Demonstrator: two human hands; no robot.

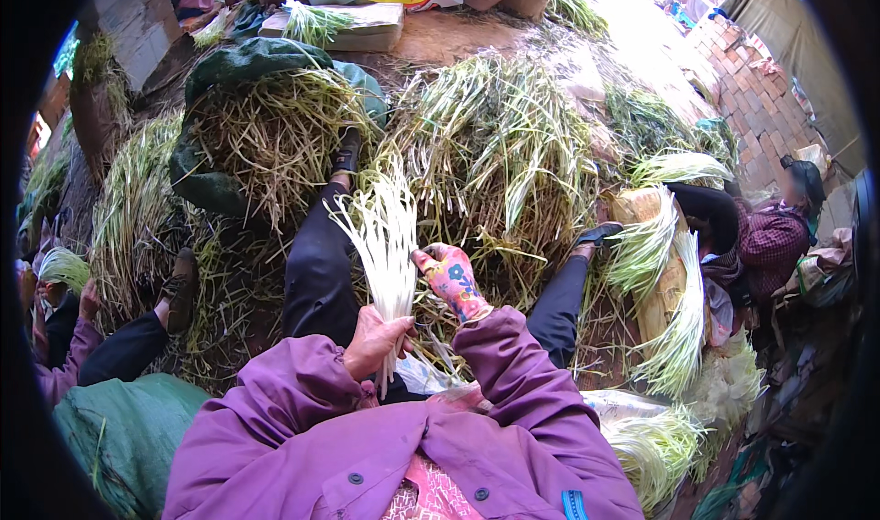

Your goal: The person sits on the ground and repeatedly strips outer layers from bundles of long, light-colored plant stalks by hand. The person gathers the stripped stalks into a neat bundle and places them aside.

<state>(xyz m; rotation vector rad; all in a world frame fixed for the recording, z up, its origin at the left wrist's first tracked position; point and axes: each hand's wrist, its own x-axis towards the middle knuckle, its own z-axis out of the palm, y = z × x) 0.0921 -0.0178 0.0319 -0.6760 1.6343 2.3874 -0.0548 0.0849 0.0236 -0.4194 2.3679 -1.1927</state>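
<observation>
My bare left hand [378, 341] grips a bunch of long, pale leafy stalks [390, 245], possibly blanched chives. The stalks fan out away from me, and their lower ends poke out below my fist. My right hand [448, 280], in a pink flower-patterned glove, is at the right edge of the bunch with its fingers curled. Whether a stalk is pinched in it I cannot tell. Beyond the bunch, between my feet, lies a large heap of untrimmed green and straw-coloured stalks [495, 155].
A green sack [275, 51] of withered stalks stands ahead left. Cleaned bunches [677, 313] lie over a pale block [636, 210] on my right, with more [650, 444] beside me. A seated person [770, 245] is at far right; another person's hands [89, 300] hold stalks at far left.
</observation>
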